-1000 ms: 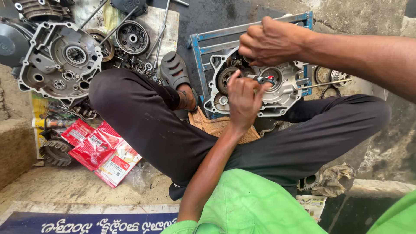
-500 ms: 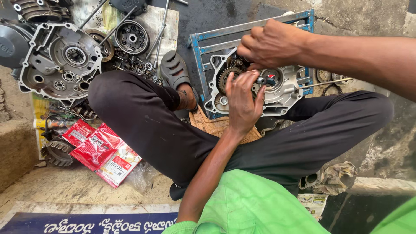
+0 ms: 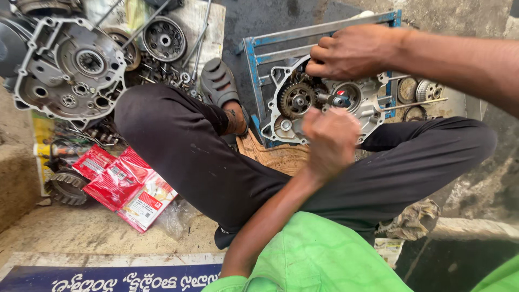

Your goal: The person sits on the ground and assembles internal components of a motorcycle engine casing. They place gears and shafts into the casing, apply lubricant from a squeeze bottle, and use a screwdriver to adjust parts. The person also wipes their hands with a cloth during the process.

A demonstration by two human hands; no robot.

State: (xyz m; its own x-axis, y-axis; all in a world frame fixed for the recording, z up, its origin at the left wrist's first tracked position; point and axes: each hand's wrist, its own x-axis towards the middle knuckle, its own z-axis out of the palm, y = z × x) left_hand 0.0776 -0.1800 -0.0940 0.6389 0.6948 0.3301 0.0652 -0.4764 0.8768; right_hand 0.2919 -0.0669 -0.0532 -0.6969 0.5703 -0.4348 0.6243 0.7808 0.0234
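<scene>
Two hands work one engine case point(image 3: 324, 105) in a blue frame point(image 3: 252, 59). Left hand point(image 3: 331, 138), blurred, is fisted before it; right hand point(image 3: 354, 52) curls on its upper edge. One gear point(image 3: 296, 100) shows inside. Three red packets point(image 3: 121, 181) and a second case point(image 3: 67, 67) lie left.

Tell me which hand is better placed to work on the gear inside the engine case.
Probably the right hand: its fingers already rest on the engine case just above the gear. The left hand is blurred, closed in a fist, nearer the person.
</scene>
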